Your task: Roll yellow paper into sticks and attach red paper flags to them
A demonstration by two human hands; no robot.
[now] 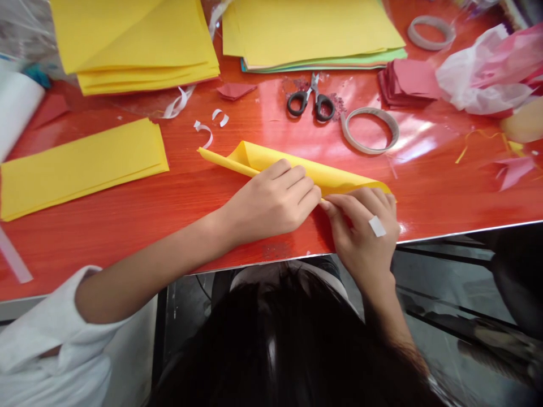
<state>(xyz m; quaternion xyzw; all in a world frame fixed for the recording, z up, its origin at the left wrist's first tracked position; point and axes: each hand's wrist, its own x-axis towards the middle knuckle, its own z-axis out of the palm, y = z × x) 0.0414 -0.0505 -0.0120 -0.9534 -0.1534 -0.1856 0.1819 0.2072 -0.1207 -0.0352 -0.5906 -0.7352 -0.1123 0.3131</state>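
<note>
In the head view, a curled yellow paper sheet lay nearer the wearer than the black-handled scissors. The left hand curled closed over it; the right hand pinched its near edge. It seemed light, springy, easily creased, best gripped gently along that edge.

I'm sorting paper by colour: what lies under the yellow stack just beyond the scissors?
Green sheets and a blue corner peek out beneath the yellow stack; the rest underneath is covered, so their number can't be told.
</note>
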